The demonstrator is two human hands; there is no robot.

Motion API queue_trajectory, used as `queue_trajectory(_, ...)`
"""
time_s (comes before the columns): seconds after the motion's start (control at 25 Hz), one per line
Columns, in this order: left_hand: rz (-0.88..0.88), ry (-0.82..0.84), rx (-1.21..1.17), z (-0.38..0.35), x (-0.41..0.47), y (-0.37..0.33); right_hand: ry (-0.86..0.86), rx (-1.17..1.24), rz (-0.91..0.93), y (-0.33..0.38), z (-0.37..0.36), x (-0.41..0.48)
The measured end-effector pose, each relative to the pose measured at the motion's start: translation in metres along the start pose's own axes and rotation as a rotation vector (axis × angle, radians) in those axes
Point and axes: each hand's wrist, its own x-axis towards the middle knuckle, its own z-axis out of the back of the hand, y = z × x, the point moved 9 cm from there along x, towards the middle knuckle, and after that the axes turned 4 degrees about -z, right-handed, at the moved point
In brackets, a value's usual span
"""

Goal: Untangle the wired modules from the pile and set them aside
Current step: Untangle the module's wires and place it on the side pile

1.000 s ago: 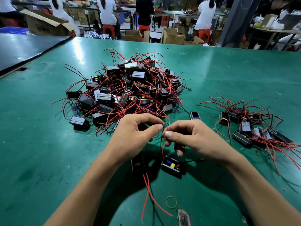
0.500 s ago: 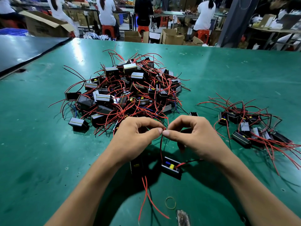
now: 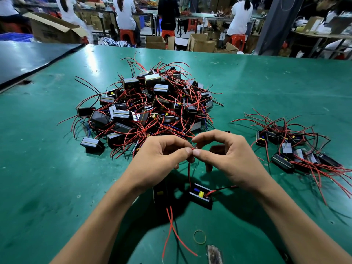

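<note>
1. Fingers (image 3: 182, 152) of my left hand (image 3: 158, 161) and right hand (image 3: 228, 159) pinch a red wire (image 3: 189, 172), thumb tips together.
2. Its module (image 3: 201, 196) sits on the desk (image 3: 47, 178) below, near the pile (image 3: 148, 107).

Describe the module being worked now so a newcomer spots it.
From the tangled pile, come nearer to the left hand and right hand. Beneath them lies the black module showing a yellow part. Only its red wire rises into their pinching fingertips.

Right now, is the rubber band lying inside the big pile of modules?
No, the rubber band lies on the green table, near the person and well apart from the pile.
</note>
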Motion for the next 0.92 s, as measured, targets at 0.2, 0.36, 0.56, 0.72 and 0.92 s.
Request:
queue_trajectory(0.2,0.000,0.004,0.005,-0.001,0.000,-0.002,0.028,0.062,-0.059,-0.005,-0.001,0.002)
queue_trajectory(0.36,0.015,0.016,-0.003,-0.002,-0.001,-0.002,0.050,0.103,-0.068,-0.005,-0.005,0.002)
queue_trajectory(0.56,0.001,-0.008,0.081,-0.002,0.001,-0.002,0.062,0.030,-0.004,0.001,-0.014,0.002)
queue_trajectory(0.72,-0.024,-0.011,0.170,-0.004,-0.001,-0.004,0.045,-0.071,0.039,0.003,-0.012,0.002)
queue_trajectory(0.92,0.007,-0.073,0.115,0.005,0.000,-0.002,0.014,0.078,0.001,-0.002,-0.011,0.005)
